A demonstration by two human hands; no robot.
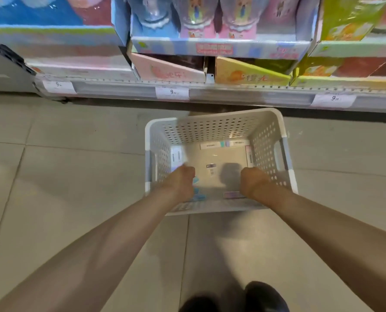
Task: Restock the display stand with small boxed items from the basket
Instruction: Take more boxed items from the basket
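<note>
- While the white perforated basket [266, 134] sat on the tiled floor [63, 176], the shelf [232, 92] of display cartons ran just beyond its far rim.
- Inside the basket, small boxes [212, 145] lay along its walls.
- Both hands reached into the basket: the left hand [183, 176] had its fingers curled, seemingly round a blue box [196, 180]; the right hand [251, 179] was fisted, its grip hidden.

floor [75, 176]: beige tiles | shelf edge [232, 92] w/ price tags [172, 92]
</note>
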